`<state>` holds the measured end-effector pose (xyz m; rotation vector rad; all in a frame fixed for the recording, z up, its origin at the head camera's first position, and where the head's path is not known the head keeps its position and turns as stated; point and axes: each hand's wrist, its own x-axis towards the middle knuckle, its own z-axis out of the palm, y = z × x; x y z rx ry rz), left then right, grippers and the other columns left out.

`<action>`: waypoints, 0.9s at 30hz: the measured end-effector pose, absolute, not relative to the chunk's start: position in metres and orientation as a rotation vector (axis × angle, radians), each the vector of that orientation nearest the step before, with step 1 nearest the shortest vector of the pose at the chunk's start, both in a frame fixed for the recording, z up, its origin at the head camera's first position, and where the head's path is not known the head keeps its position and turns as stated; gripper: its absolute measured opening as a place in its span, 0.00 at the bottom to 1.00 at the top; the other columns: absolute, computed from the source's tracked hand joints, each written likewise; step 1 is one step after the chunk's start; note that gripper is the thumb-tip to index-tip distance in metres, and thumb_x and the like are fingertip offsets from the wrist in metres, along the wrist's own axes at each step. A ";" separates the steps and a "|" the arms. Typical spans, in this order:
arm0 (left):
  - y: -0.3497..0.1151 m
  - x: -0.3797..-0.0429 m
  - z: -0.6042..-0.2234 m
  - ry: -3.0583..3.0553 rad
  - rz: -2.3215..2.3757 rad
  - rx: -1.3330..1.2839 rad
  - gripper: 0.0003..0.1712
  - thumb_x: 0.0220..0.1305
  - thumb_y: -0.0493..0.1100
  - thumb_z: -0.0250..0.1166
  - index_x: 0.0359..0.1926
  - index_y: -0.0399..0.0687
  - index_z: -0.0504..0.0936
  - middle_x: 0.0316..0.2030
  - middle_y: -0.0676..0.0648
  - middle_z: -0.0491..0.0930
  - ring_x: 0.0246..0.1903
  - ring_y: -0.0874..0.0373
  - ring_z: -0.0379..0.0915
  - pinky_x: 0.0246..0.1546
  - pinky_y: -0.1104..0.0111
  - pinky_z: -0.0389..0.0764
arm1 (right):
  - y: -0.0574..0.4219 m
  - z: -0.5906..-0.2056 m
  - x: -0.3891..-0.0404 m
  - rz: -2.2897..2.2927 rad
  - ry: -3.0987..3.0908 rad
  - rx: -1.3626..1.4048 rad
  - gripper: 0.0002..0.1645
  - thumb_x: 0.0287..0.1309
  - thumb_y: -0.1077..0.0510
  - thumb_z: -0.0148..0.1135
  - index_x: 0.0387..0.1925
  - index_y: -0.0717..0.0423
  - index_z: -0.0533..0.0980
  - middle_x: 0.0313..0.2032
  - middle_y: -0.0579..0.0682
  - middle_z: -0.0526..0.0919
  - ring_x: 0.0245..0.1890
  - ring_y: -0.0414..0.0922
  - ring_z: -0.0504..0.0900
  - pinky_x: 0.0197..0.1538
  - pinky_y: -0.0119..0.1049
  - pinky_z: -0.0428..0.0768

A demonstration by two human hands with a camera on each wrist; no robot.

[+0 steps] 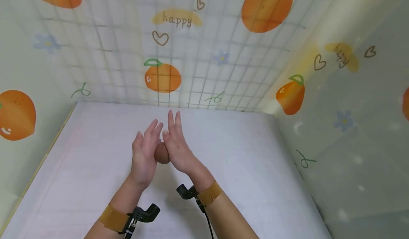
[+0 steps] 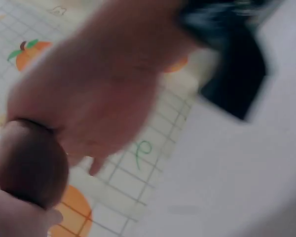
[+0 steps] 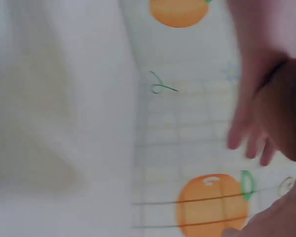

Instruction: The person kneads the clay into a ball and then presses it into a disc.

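Between my two palms sits a smooth brown ball [image 1: 162, 153], held a little above the white tabletop. My left hand [image 1: 143, 159] presses it from the left, fingers extended and pointing away from me. On the other side my right hand [image 1: 181, 153] lies flat against it, its fingers nearly straight. The wrist views show the same brown ball [image 2: 32, 163] close up, somewhat blurred and slightly oval. In the right wrist view the ball [image 3: 283, 111] is cut off by the right edge. The palm surfaces touching it are mostly hidden.
A white tabletop [image 1: 243, 168] spreads under the hands. Behind it hangs a curtain [image 1: 198, 72] printed with oranges and a grid, continuing along both sides. Each wrist wears a brown band with a black camera [image 1: 147, 213], and a cable runs from the right one.
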<state>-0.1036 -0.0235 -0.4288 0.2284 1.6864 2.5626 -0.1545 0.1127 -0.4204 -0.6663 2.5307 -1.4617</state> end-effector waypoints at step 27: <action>-0.020 -0.106 -0.439 1.705 2.509 0.110 0.49 0.77 0.78 0.26 0.88 0.62 0.41 0.87 0.60 0.42 0.87 0.61 0.32 0.84 0.41 0.30 | 0.113 -0.435 -0.149 -1.592 2.322 -0.660 0.44 0.75 0.18 0.26 0.83 0.16 0.29 0.82 0.25 0.17 0.86 0.40 0.23 0.80 0.76 0.37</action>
